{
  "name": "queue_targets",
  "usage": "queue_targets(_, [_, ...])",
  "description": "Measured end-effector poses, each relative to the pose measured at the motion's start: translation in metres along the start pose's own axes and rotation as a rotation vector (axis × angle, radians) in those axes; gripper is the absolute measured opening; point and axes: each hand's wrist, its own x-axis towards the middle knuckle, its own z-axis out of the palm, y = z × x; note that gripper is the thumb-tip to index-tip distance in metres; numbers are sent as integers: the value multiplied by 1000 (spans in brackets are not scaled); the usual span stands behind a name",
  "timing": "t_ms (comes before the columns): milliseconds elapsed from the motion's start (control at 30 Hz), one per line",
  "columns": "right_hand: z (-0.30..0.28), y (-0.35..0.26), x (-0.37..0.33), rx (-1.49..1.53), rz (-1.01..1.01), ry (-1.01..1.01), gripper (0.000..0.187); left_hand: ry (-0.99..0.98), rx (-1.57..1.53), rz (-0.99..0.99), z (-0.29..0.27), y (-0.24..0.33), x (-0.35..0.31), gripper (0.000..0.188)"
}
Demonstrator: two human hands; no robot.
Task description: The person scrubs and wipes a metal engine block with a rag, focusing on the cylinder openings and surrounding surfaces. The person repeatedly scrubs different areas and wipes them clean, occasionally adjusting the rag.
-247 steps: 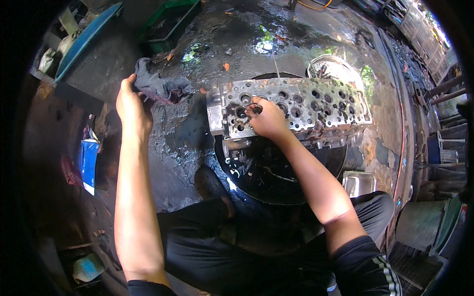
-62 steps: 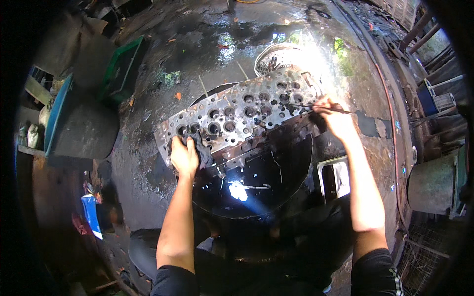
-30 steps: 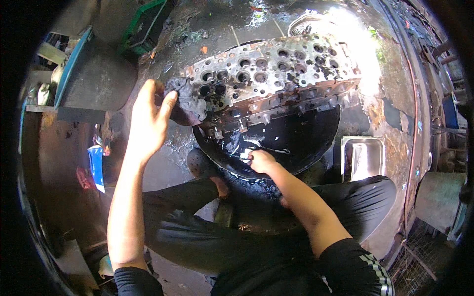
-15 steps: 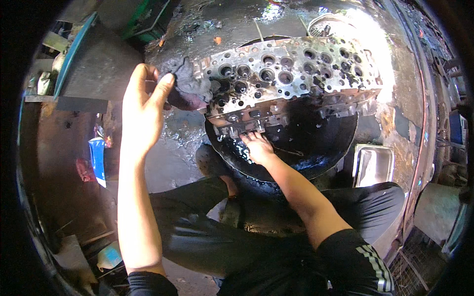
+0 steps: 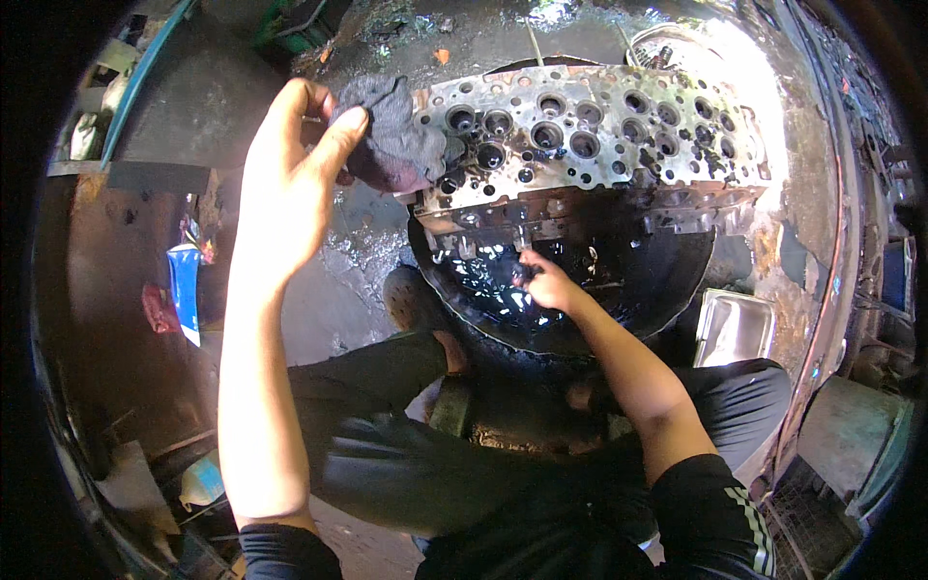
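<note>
A long metal cylinder head (image 5: 609, 166) with rows of round holes lies across a round black basin (image 5: 667, 314) of dark, shiny liquid. My left hand (image 5: 295, 159) pinches a crumpled grey rag (image 5: 401, 135) against the left end of the cylinder head, covering part of it. My right hand (image 5: 549, 281) is over the basin, just below the front side of the cylinder head. Its fingers are curled together, with something dark at the fingertips that is too small and shadowed to name.
A rectangular metal tray (image 5: 735, 329) lies right of the basin. Behind the cylinder head is a round pale container (image 5: 677, 46) with dark parts in it. A blue and white packet (image 5: 184, 290) is at the left. My bent legs are close to the basin's near rim.
My right hand has gone from spread fingers at the cylinder head's lower front edge to curled fingers, a little further right. My left hand and the rag appear slightly higher as the view shifts.
</note>
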Motion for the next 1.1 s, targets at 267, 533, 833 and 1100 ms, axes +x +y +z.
queue_targets(267, [-39, 12, -25, 584, 171, 331, 30, -9, -108, 54, 3, -7, 1, 21])
queue_targets(533, [-36, 53, -29, -219, -115, 395, 40, -65, -76, -27, 4, -4, -8, 19])
queue_targets(833, [-21, -38, -63, -763, 77, 332, 47, -200, -462, -68, 9, -15, -5, 8])
queue_targets(1100, [-9, -205, -94, 164, -480, 500, 31, -382, -507, -23, 39, -7, -3, 12])
